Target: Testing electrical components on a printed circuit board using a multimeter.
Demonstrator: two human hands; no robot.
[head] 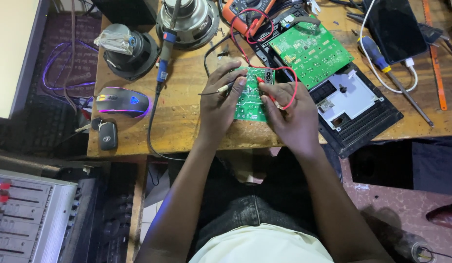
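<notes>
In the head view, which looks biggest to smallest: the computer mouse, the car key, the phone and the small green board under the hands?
1. Phone
2. Small green board, partly hidden by both hands, so unsure against the mouse
3. Mouse
4. Car key

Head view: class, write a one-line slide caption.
Left hand and right hand press black probe and red probe onto a green board.

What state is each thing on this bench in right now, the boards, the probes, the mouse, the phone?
Small green board: flat on bench, under both hands.
Black probe: held in left hand, tip on board.
Red probe: held in right hand, tip on board.
Large green board: bare, lying on bench.
Mouse: lit purple.
Phone: screen dark, white cable plugged in.
</notes>
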